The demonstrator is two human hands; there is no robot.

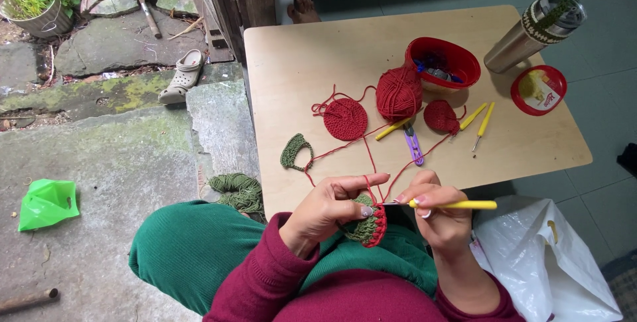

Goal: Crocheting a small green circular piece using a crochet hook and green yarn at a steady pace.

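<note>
My left hand (328, 208) pinches a small green crochet piece with a red edge (367, 226) over my lap, red yarn running over its index finger. My right hand (434, 212) grips a yellow-handled crochet hook (458, 204), its tip at the piece's edge. The red strand leads up to a red yarn ball (399, 92) on the wooden table (298, 57). A flat red crochet circle (345, 119), a smaller red piece (441, 116) and a green crochet arc (294, 151) lie on the table.
A red bowl (443, 61), red lid (538, 90), metal tumbler (531, 30), spare yellow hooks (484, 122) and purple snips (414, 144) sit on the table. Green yarn (237, 191) lies beside my knee, a white plastic bag (547, 256) at right. Stone paving, a sandal and a green bag lie left.
</note>
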